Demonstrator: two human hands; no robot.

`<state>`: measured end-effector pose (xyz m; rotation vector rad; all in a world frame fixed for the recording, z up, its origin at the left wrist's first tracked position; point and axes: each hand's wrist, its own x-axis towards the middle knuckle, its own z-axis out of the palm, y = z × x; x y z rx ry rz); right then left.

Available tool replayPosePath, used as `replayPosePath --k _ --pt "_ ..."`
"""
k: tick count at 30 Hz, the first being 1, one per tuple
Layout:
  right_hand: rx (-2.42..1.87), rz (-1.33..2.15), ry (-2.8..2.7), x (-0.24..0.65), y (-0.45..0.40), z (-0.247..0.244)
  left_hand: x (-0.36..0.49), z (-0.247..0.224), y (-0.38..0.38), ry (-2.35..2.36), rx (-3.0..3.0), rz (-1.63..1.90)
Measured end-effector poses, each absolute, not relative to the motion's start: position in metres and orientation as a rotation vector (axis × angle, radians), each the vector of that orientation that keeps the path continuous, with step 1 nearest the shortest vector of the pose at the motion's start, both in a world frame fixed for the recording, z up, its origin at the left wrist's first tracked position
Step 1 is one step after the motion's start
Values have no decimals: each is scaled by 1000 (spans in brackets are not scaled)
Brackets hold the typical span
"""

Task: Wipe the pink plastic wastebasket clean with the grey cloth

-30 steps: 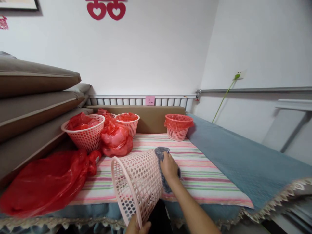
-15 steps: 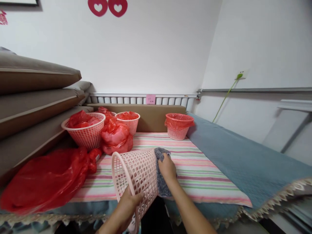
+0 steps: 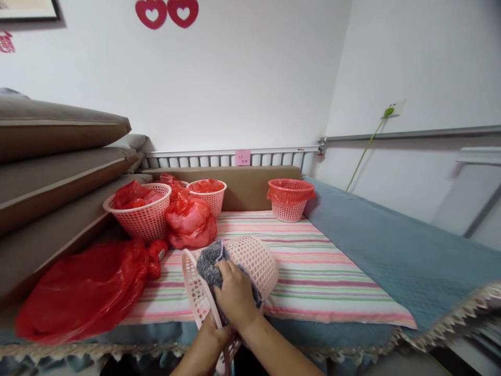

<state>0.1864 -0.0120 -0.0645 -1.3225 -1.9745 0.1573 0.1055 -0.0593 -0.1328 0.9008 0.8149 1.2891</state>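
Pink plastic mesh basket (image 3: 250, 261) lies tilted on its side at the near edge of the bed, its open mouth turned toward the camera and its base pointing away across the striped sheet (image 3: 313, 271). The left hand (image 3: 213, 334) grips the basket's lower rim from beneath, fingers closed round the plastic. The right hand (image 3: 235, 295) is closed on a grey fluffy cloth (image 3: 209, 263) and presses it into the basket's mouth, so the cloth sits against the inside wall near the upper rim.

Just left of the basket, a large crumpled red plastic bag (image 3: 82, 292) spreads over the near left corner of the bed. Beyond it stands a wider pink basket (image 3: 141, 214) with red plastic bunched inside. A knotted, stuffed red bag (image 3: 190, 222) rests on the sheet beside that basket, touching it. Behind this bag is a smaller white mesh basket (image 3: 209, 196) lined with red plastic, and another red-filled container is partly hidden at its left. Farther right, well apart from the others, a red-lined basket (image 3: 289, 201) stands alone near a brown cushion (image 3: 246, 185) at the metal headboard rail (image 3: 219, 155). A blue blanket (image 3: 391, 250) covers the bed's right side, and stacked brown cushions (image 3: 50, 156) rise at the left.
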Motion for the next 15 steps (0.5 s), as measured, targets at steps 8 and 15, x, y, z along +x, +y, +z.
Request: replayPosePath --k 8,15 --pt "-1968 -122 -1762 271 70 -77 115 -139 -71 543 1086 1135" --pt "-2112 -29 -1601 290 77 -70 111 -135 -73 508 1180 1105"
